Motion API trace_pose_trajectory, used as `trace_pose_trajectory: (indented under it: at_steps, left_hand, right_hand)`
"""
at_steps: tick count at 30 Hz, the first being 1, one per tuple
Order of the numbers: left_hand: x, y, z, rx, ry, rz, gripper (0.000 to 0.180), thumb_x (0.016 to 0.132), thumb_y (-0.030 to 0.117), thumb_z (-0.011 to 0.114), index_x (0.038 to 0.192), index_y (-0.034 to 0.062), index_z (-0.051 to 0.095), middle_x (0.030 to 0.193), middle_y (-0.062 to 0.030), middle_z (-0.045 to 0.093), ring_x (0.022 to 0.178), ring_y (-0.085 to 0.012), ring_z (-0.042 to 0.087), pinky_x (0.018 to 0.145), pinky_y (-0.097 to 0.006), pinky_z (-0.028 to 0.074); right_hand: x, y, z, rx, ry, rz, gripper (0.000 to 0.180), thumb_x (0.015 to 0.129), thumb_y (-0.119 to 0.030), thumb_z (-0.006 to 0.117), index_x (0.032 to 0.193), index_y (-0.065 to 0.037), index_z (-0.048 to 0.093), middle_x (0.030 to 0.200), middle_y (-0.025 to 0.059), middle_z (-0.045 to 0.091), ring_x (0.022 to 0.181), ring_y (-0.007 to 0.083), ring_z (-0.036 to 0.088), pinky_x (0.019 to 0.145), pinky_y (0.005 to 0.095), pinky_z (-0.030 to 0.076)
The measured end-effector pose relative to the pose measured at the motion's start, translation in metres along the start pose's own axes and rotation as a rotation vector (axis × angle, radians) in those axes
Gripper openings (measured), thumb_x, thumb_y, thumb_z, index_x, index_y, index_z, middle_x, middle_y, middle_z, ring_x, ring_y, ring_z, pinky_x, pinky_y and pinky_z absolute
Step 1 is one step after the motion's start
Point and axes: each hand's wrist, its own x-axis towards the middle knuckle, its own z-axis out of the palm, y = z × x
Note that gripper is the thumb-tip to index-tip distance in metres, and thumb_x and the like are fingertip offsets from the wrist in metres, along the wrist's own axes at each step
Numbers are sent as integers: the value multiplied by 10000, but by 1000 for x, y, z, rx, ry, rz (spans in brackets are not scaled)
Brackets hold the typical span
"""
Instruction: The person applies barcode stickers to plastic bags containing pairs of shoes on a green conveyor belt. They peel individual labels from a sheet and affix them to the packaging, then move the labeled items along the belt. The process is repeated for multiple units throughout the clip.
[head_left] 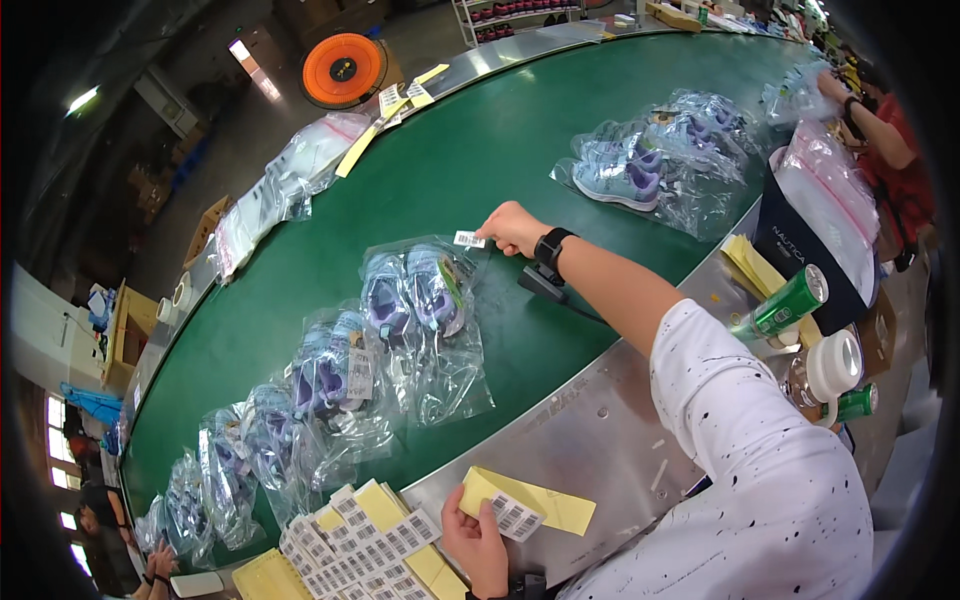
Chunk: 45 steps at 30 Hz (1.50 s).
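My right hand [512, 230] reaches out over the green belt, thumb and finger pinching a small white barcode sticker [468, 239]. Just below and left of that sticker lies a pair of light blue and purple shoes [388, 302] in a clear plastic bag. Near the metal edge, my left hand [476, 540] grips a yellow backing strip [565, 510] that carries barcode stickers. Beside this hand, sheets of barcode stickers [345, 548] are spread over the edge. More bagged shoes [325, 370] lie in a row toward the lower left.
Bagged shoes [620, 170] lie on the belt [510, 130] at the upper right. Green cans [790, 300], a white-lidded jar [835, 365] and a dark blue box [800, 250] of plastic bags stand right. Across the belt are plastic bags [290, 170]. Another person's hand [832, 88] works at far right.
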Motion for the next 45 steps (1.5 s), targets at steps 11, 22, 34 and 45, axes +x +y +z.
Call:
trace_pose_trajectory:
  at_steps: [11,22,34,45]
  left_hand:
    - [0,-3,4,40,30,-9,399,918,-39,565,1305,-62,469,1120,-157,642,982,-168,644,836,-258,510]
    - [0,-8,5,-32,31,58,396,908,-57,562,1292,-62,470,1100,-165,645,970,-183,648,835,-269,513]
    - [-3,6,6,77,-45,-109,398,935,7,610,1314,-32,495,1076,-123,647,918,-163,643,781,-267,523]
    - [-6,33,22,-34,-26,-32,432,937,1,604,1344,-29,461,1132,-141,632,968,-178,630,835,-277,512]
  right_hand:
    - [12,15,20,-197,168,1,158,807,0,678,800,42,526,565,52,466,419,123,421,340,312,287]
    - [-18,-30,14,-1132,161,-136,331,723,-151,691,1029,-27,706,1093,227,681,1036,389,659,883,480,542]
    - [-54,-25,-321,-656,292,-162,778,786,-287,777,1423,-5,430,1496,207,405,1381,285,397,1113,373,333]
    - [-137,11,-65,-587,-39,-493,433,870,-283,652,1159,23,550,1106,244,639,994,390,636,854,446,505]
